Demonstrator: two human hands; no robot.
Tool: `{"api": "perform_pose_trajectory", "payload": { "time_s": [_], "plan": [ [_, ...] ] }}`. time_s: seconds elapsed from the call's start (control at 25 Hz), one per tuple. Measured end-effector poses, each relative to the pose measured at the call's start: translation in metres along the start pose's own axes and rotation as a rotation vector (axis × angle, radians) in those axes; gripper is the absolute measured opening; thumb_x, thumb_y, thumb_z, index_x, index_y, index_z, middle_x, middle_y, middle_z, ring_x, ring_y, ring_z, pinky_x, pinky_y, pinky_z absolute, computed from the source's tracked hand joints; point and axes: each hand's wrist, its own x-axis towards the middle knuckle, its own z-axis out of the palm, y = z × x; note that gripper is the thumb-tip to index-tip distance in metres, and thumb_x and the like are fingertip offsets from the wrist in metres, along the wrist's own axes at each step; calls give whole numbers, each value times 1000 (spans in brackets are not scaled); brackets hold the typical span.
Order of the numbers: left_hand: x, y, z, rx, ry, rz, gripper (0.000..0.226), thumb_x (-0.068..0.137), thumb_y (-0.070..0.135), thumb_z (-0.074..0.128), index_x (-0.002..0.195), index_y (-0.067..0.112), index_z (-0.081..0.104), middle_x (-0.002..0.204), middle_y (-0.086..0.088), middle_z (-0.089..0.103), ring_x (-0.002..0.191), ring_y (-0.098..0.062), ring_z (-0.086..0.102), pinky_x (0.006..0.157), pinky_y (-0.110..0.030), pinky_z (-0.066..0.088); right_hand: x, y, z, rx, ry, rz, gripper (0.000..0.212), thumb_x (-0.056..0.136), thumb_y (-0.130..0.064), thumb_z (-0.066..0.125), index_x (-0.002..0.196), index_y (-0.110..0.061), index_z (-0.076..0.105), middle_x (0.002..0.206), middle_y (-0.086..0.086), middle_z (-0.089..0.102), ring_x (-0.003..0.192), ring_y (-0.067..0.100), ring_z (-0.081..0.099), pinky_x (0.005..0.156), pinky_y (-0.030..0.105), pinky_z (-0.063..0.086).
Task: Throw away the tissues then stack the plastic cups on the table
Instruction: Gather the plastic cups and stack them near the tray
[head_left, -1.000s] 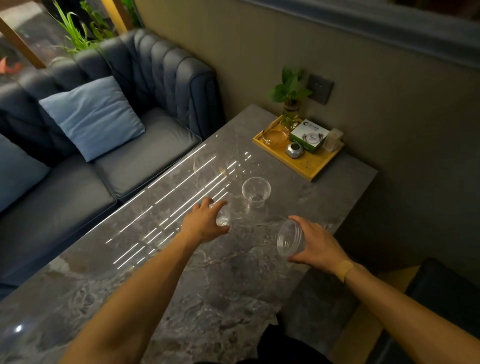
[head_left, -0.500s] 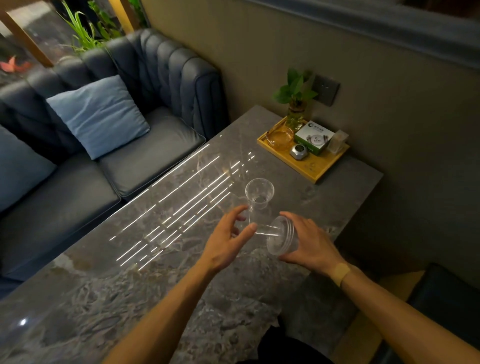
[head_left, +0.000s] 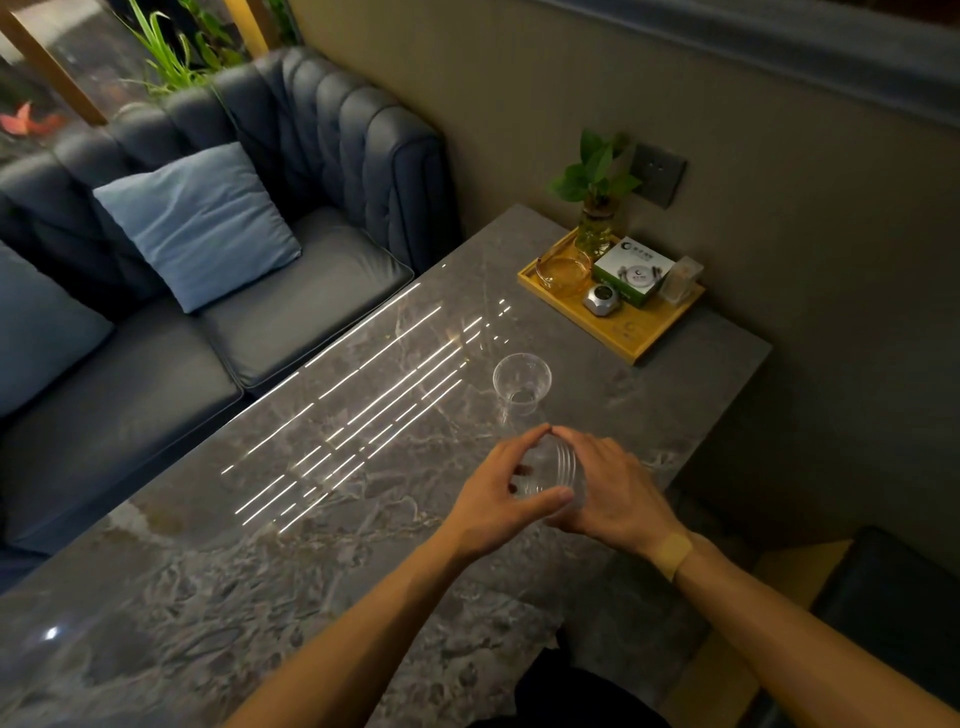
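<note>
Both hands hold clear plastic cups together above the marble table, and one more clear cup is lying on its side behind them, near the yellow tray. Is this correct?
Not quite. In the head view the spare clear cup stands upright with its mouth open upward, not on its side. The rest holds: the left hand and right hand hold the clear plastic cups together above the marble table, near the yellow tray.

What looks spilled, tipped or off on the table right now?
Nothing stands out. One clear cup stands upright on the table; both hands hold nested cups sideways between them. No spill shows, and the tray items look orderly.
</note>
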Motion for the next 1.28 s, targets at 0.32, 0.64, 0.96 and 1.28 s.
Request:
{"api": "perform_pose_trajectory", "payload": {
  "time_s": [0.32, 0.64, 0.96, 1.28],
  "plan": [
    [31, -3, 0, 57, -64, -69, 82, 73, 80, 55, 144, 48, 31, 148, 8, 42, 128, -12, 48, 105, -41, 43, 2, 20, -3, 11, -43, 149, 102, 58, -59, 77, 142, -34, 24, 141, -3, 46, 125, 22, 46, 101, 42, 42],
    [120, -7, -44, 866, 93, 61, 53, 82, 56, 64, 126, 27, 57, 130, -2, 56, 115, -26, 55, 89, -43, 51, -13, 63, -18, 22, -93, 343, 105, 58, -56, 82, 142, -35, 23, 141, -1, 46, 129, 25, 43, 107, 48, 38],
    [159, -4, -40, 1126, -191, -83, 108, 71, 65, 72, 152, 42, 3, 163, -7, 5, 147, -36, 16, 110, -58, 33, -24, 82, -33, 14, -62, 409, 104, 59, -55, 81, 143, -38, 22, 144, -5, 44, 131, 26, 40, 105, 48, 34],
    [164, -3, -33, 1263, -214, -33, 95, 83, 53, 68, 153, 40, 5, 161, -11, 12, 143, -37, 24, 109, -52, 37, -28, 83, -33, 54, -49, 395, 102, 61, -54, 81, 143, -38, 22, 144, -5, 43, 131, 24, 40, 106, 50, 36]
  ]
}}
